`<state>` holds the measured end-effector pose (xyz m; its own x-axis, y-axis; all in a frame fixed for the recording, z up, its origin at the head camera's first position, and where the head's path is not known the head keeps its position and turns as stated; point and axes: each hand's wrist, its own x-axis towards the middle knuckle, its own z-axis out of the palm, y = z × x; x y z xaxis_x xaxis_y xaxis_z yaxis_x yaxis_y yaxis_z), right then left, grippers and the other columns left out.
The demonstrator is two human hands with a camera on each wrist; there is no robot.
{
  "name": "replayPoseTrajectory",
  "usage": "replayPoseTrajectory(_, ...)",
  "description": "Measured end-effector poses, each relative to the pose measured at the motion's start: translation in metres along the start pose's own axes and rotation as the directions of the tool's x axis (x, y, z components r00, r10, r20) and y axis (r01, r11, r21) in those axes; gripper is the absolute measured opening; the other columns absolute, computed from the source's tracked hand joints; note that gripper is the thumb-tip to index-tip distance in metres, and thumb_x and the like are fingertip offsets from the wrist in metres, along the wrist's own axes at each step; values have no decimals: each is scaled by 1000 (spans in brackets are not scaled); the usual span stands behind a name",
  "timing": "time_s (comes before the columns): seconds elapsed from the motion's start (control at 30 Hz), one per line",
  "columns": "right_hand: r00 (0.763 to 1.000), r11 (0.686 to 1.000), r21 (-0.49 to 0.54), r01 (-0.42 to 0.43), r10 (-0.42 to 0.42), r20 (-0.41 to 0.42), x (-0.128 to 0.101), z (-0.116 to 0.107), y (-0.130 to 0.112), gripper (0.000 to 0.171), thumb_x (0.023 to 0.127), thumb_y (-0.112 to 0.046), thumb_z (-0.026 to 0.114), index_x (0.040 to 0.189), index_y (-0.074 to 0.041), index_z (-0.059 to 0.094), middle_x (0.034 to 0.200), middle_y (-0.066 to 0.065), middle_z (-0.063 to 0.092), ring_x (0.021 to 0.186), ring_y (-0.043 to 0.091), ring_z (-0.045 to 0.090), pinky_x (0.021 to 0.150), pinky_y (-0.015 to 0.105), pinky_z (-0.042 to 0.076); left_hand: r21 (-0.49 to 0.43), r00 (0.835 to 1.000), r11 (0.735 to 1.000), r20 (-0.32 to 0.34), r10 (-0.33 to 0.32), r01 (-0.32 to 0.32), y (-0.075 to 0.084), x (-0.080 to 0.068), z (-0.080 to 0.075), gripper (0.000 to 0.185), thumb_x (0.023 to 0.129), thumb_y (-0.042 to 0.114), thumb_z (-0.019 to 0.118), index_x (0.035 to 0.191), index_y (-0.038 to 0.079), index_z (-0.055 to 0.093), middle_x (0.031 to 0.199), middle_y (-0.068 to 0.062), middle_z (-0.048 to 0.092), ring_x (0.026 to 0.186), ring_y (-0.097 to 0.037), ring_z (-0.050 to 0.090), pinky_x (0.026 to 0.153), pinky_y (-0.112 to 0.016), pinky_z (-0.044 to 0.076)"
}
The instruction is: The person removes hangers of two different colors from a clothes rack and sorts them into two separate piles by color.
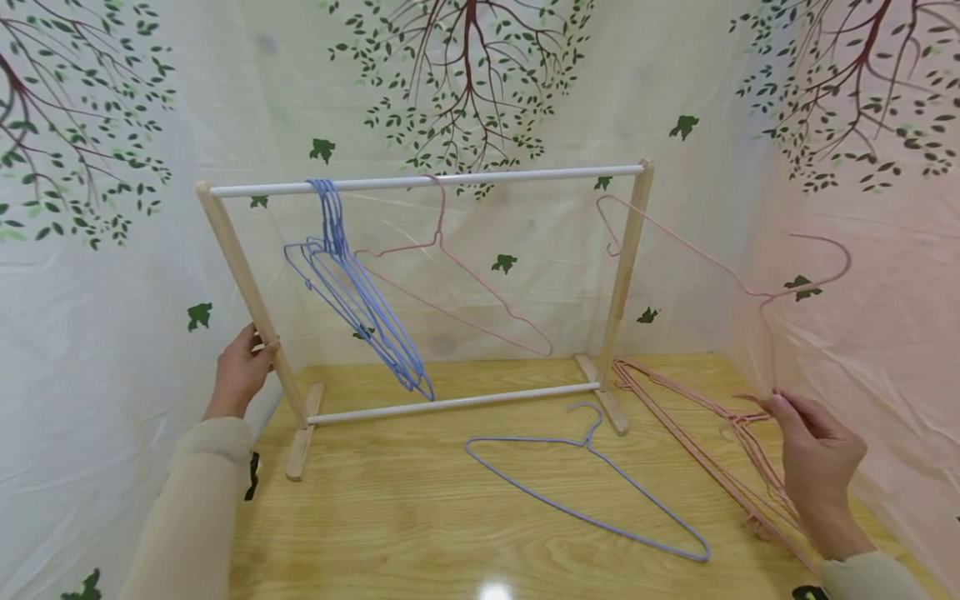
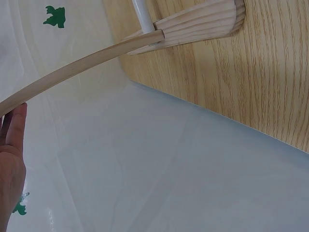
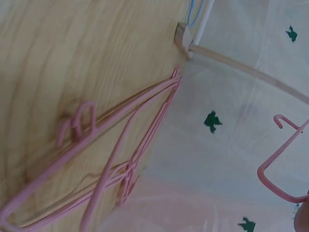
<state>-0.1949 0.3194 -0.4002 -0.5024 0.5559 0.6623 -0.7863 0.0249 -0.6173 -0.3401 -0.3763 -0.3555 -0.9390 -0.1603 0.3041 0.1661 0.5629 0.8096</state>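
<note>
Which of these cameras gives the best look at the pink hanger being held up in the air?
The head view: it shows the whole raised pink hanger, pinched by the right hand, hook out to the right. The right wrist view catches only part of its wire at the frame's right edge. The left wrist view shows none of it.

**Hangers, rack and hands, counted**

1 wooden rack (image 1: 247,287) stands on 1 bench (image 1: 420,517). On its top rail hang several blue hangers (image 1: 360,308), bunched too tightly to count, and 1 pink hanger (image 1: 457,275). 1 blue hanger (image 1: 592,492) lies flat on the bench. 1 pink hanger (image 1: 720,267) is held up in the air. A pile of pink hangers (image 1: 705,450) lies on the bench, number unclear. 2 hands show: left hand (image 1: 242,371), right hand (image 1: 817,454).
</note>
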Motion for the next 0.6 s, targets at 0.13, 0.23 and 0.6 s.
replayPoseTrajectory(0.13,998,989,146,38,-31,-53,1,-13,-2,18,82,26,62,96,35,55,82,20,73,71,21,73,73,25,58,-2,1000,1000,1,13,-13,-1,2,-1,55,106,14,45,156,1,26,142,-34,44,123,-45,52,92,-38,56)
replayPoseTrajectory(0.23,993,992,121,19,-4,-121,2,-24,-8,17,82,25,64,96,32,58,81,18,73,70,19,73,74,25,58,-2,1000,1000,5,23,-23,-1,2,-1,55,106,14,45,155,0,26,142,-34,45,123,-45,52,86,-27,57)
replayPoseTrajectory(0.6,974,995,-8,-99,95,-203,0,-53,-5,18,81,17,71,96,25,65,77,12,74,64,14,72,68,21,57,4,1000,1000,10,5,-5,-1,2,-1,55,106,15,45,156,1,25,143,-34,44,123,-45,52,89,-37,57)
